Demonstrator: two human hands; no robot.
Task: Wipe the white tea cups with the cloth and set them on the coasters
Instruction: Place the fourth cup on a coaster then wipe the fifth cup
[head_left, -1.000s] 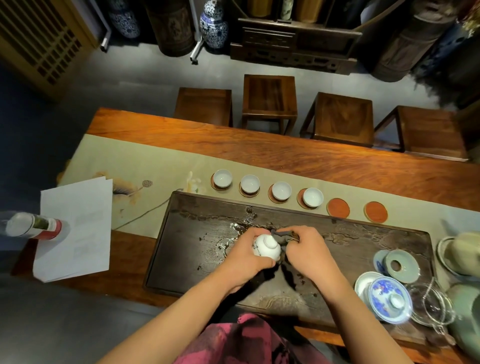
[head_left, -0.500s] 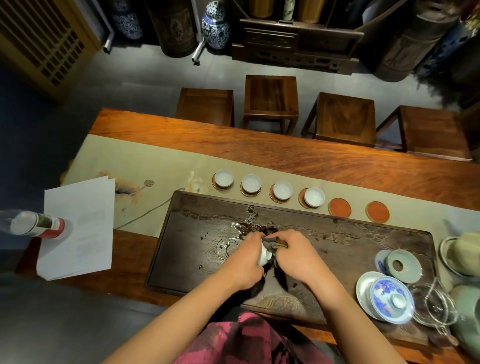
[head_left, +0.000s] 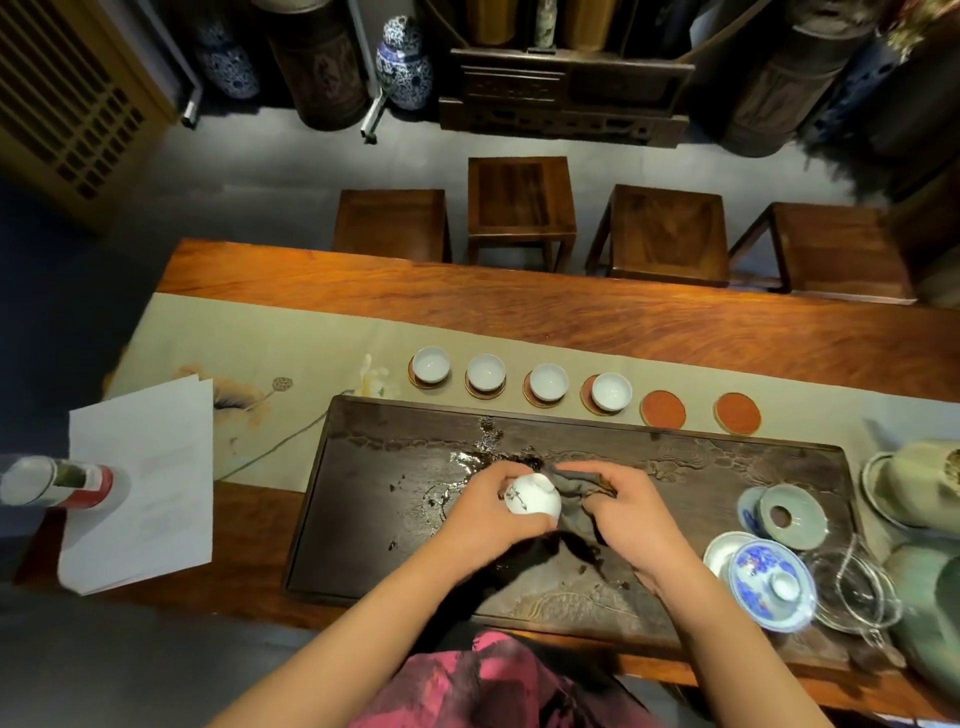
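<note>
White porcelain, the tea cup sits gripped in the left hand above the dark tray, foot turned up so the right hand, clutching the cloth, can rub it. Beyond the tray, two bare coasters wait.

Four wooden stools on grey floor — dark carved cabinet, seemingly, behind.
</note>
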